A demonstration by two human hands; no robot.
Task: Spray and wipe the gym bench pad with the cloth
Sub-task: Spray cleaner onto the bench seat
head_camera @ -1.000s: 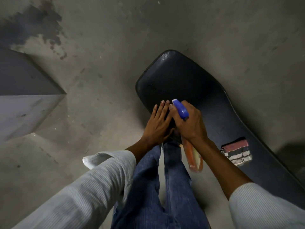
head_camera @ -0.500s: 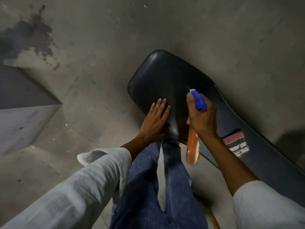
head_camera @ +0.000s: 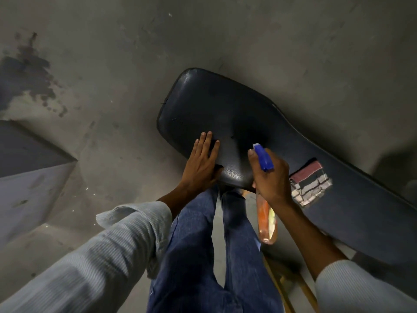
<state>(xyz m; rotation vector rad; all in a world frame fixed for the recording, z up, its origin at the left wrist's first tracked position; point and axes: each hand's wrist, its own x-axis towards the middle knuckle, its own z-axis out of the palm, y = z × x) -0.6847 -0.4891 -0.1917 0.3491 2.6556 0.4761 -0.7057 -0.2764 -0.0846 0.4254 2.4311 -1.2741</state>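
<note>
Over the bench pad, a spray bottle is gripped by the right hand.
Left hand is laid flat, fingers straight, on the pad; a folded cloth is seen nearby.

A gym: padded black bench standing on a stained bare concrete floor.

Pale ribbed sleeves, blue jeans.

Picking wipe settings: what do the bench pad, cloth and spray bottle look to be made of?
Bench pad: likely vinyl or faux leather over padding; dark, pebbled grain, slight sheen, seamed edge.
Cloth: woven fabric, matte; folded, maroon band with light and dark stripes.
Spray bottle: apparently clear plastic, showing orange inside, with an opaque glossy blue plastic head; gripped by the right hand.
</note>
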